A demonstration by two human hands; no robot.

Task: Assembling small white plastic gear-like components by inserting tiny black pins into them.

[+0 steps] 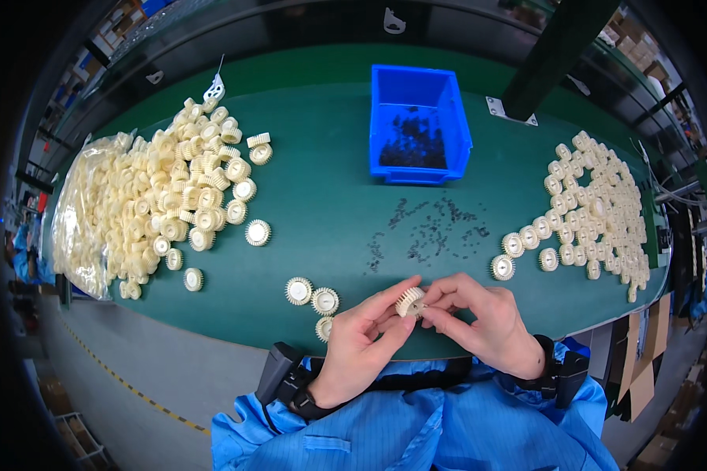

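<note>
Close to the table's front edge, my left hand grips a cream plastic gear between thumb and fingers, tilted so its toothed rim shows. My right hand meets it from the other side, fingertips pinched at the gear's face; whatever small piece they hold is too hidden to make out. Beside my left hand lie three loose gears. Beyond my hands, many tiny black parts are scattered on the green table.
A blue bin with more black parts stands at the back. On the left, a heap of gears spills from a clear plastic bag. Rows of gears lie flat at the right. A green post rises at the back right.
</note>
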